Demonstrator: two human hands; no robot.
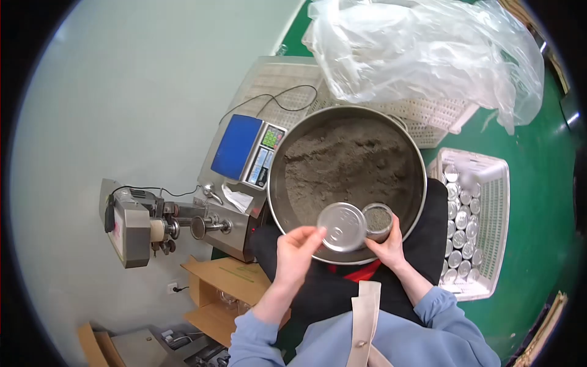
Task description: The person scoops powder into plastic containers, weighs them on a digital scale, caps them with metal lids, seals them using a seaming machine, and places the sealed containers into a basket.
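Note:
My left hand pinches the edge of a round, clear-looking lid between thumb and fingers. My right hand is wrapped round a small jar filled with grey-brown powder, its top uncovered. Lid and jar are side by side, over the near edge of a large metal basin. Inside the basin lies a broad heap of the same coloured powder.
Left of the basin are a blue scale, a white tissue and a metal machine. A white basket of lidded cans stands right. Plastic sheeting covers crates behind. An open cardboard box is at lower left.

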